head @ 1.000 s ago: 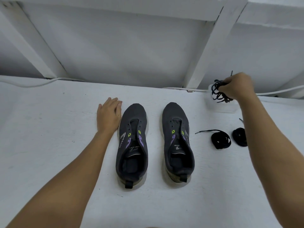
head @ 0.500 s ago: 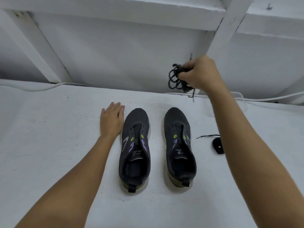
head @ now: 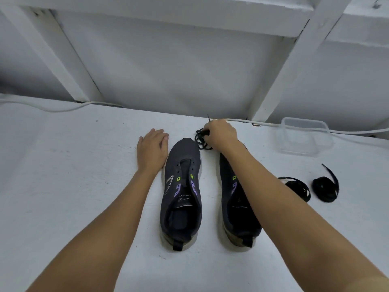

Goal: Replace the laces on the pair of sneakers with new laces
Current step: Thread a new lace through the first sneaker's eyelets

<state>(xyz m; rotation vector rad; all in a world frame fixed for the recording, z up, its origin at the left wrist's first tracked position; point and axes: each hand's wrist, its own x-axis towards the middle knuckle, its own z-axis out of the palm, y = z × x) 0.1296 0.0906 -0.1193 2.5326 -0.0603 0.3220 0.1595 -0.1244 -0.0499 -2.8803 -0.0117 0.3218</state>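
Note:
Two dark grey sneakers without laces stand side by side on the white surface, toes pointing away: the left sneaker [head: 181,190] and the right sneaker [head: 235,209], which my right forearm partly covers. My left hand [head: 152,149] rests flat on the surface beside the left sneaker's toe. My right hand [head: 221,134] grips a tangled bundle of black laces [head: 201,140], low at the surface between the two toes. Two coiled black laces lie to the right: one [head: 300,187] near my forearm, another [head: 325,189] further right.
A clear plastic container [head: 305,135] sits at the back right. A white cable [head: 63,108] runs along the back edge under a white wall with slanted beams.
My right hand carried the lace bundle from the container at the right, leftward through the air, then down to the surface by the sneakers' toes. My left hand stayed put.

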